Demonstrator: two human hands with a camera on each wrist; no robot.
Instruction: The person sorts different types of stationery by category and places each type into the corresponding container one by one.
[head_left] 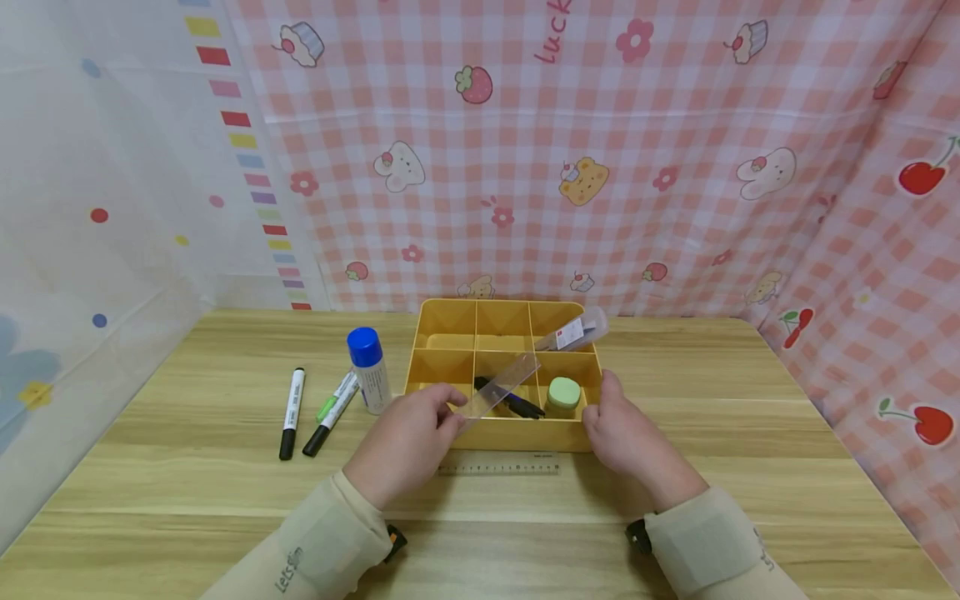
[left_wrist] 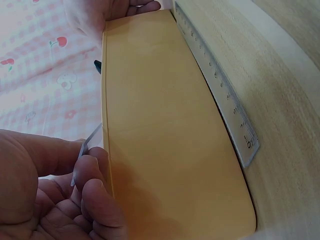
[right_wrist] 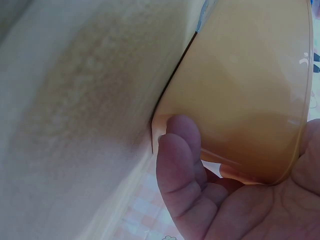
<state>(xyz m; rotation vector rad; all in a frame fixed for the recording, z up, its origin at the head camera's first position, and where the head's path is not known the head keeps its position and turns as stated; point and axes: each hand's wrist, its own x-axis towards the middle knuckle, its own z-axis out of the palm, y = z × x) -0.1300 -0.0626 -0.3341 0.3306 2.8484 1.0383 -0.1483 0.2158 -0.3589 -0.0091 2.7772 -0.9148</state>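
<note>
Well, at the far left of the wooden table (head_left: 750, 450) we have a white marker with a black cap (head_left: 292, 412), then a second black-capped white marker (head_left: 336, 410) beside a slim bright-green item (head_left: 326, 408), and an upright white bottle with a blue lid (head_left: 367, 371). Our left hand (head_left: 405, 433) pinches a clear flat plastic strip (head_left: 502, 386), probably a ruler, between thumb and fingers, just at the front rim of a yellow plastic six-compartment box (head_left: 517, 435). The strip slants across the front middle compartment, over some black pens (head_left: 528, 407); we cannot tell whether its far end rests on a divider. A transparent ruler with black markings (head_left: 498, 469) lies on the table just before the box. To do this step well, we should pinch the strip lightly by its edges, clear the dividers, and lower it without flexing it or stirring the pens. Further right, a pale-green rounded container (head_left: 564, 393) sits in the front right compartment, and a clear plastic tube (head_left: 583, 329) leans out of the one behind. Our right hand (head_left: 633, 437) is curled round the box's right front corner; firm but gentle pressure there should stop it sliding.
</note>
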